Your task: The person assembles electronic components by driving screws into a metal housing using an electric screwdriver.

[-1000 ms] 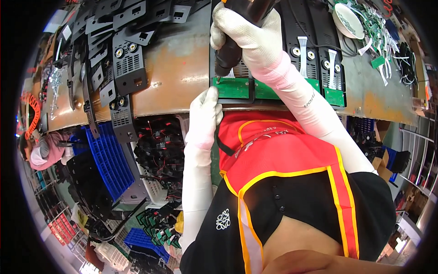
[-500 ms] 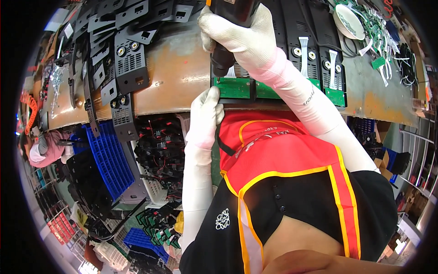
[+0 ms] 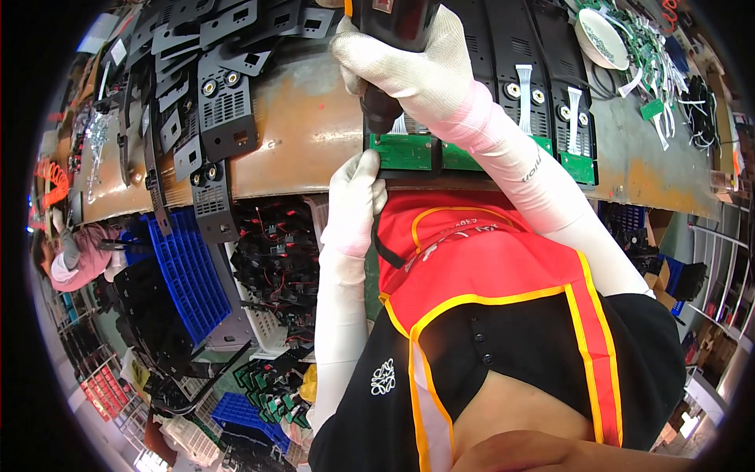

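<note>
My right hand [image 3: 421, 75], in a white glove, is wrapped round a dark cordless screwdriver [image 3: 393, 22]. Its black nose [image 3: 381, 110] points down at the upper left corner of a green circuit board [image 3: 409, 154]; the tip is too small to make out. That board lies on the near end of a black slotted panel, partly hidden by my right hand and the tool. My left hand [image 3: 354, 193], also gloved, has thumb and fingers pinched at the board's left edge. Two more green boards, one [image 3: 578, 167] at the right, lie in line on neighbouring panels with white ribbon cables [image 3: 524, 94].
Black metal brackets [image 3: 224, 118] are heaped at the left of the worn table [image 3: 291, 149]. A white bowl [image 3: 602, 39] of small parts and a pile of wired boards [image 3: 651, 108] are at the far right. Blue crates [image 3: 189, 275] stand below; another person [image 3: 82, 256] is at the left.
My right hand and the screwdriver have shifted slightly left, the tool's nose staying over the board's corner. My left hand has kept its place. The other person's arm has moved.
</note>
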Demonstrator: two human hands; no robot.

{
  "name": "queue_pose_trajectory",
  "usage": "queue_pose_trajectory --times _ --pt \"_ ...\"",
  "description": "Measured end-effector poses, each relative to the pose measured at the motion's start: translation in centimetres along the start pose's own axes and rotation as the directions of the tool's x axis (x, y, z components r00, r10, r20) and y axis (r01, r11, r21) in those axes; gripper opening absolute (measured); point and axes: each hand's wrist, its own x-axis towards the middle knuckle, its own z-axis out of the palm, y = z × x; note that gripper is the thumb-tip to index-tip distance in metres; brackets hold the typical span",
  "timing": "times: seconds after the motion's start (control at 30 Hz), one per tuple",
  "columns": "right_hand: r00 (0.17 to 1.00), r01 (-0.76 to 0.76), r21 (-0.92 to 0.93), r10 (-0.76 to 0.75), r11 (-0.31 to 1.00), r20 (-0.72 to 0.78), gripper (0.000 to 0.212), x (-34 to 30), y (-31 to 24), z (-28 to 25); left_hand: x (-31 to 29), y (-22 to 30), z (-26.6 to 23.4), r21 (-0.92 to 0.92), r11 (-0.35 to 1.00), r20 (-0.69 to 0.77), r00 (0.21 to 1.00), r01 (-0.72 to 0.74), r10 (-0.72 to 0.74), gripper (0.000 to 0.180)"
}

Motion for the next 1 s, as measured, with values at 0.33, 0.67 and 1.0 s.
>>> queue_pose_trajectory --times 0.33,0.67,1.0 --pt "0.999 -0.054 0.077 0.054 0.996 0.005 0.037 -0.1 0.8 -0.2 0.0 -0.3 0.2 0.006 1.000 -0.032 0.999 -0.015 0.015 0.024" --pt "0.995 0.103 -0.144 -0.101 0.984 0.023 0.019 0.2 1.9 0.8 -0.2 -0.3 0.7 0.003 1.000 -0.077 0.997 0.000 0.000 0.026" --pt "0.994 0.109 -0.150 -0.108 0.983 0.017 0.022 -0.3 0.3 0.5 0.0 -0.5 0.8 0.028 0.999 -0.101 0.994 -0.025 0.028 0.028"
